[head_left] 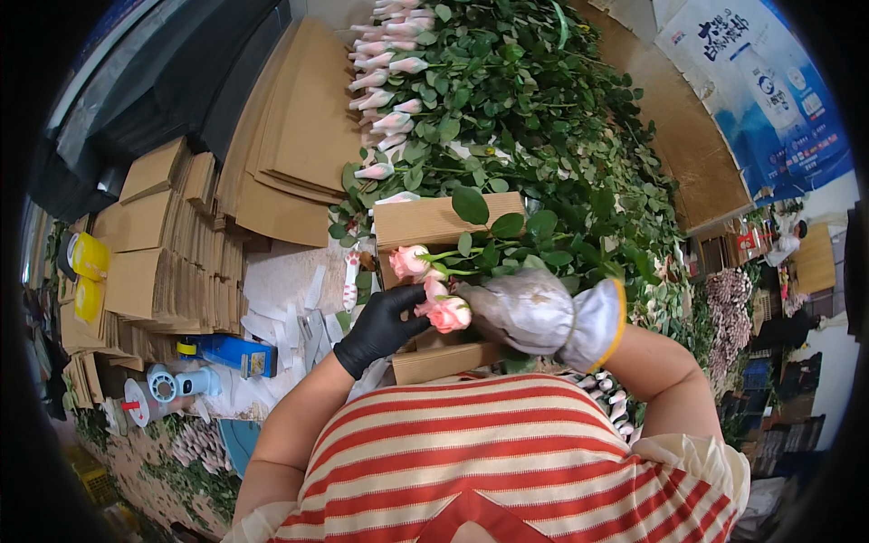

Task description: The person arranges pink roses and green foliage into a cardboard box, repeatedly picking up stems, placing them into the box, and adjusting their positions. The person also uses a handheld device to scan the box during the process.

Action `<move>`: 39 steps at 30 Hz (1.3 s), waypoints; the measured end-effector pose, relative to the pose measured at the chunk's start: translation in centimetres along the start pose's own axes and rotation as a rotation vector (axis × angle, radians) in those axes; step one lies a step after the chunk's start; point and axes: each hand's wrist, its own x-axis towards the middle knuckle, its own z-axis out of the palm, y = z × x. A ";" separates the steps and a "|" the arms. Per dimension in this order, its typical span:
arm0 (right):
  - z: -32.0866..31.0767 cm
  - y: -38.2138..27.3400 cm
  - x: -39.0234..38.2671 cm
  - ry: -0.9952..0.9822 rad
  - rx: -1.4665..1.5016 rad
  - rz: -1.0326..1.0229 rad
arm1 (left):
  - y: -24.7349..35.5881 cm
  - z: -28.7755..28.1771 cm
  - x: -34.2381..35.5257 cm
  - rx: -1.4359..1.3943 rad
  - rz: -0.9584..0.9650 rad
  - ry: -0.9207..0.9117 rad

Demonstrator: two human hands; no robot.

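Together both hands grip pink roses (433, 288): right hand (534, 312) clasps stems running rightward, left hand (380, 328) pinches the blooms.

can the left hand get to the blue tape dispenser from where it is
Probably yes: the left hand in its black glove sits beside the blue tape dispenser, with only flat paper scraps between them.

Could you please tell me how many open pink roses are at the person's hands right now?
2. One pink open rose lies above the black-gloved left hand; the other pink rose sits against the grey-gloved right hand. More may be hidden behind it.
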 end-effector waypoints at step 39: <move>-0.7 -0.5 3.7 -0.422 0.364 0.221 | 2.0 -1.3 -1.6 0.366 0.144 -0.056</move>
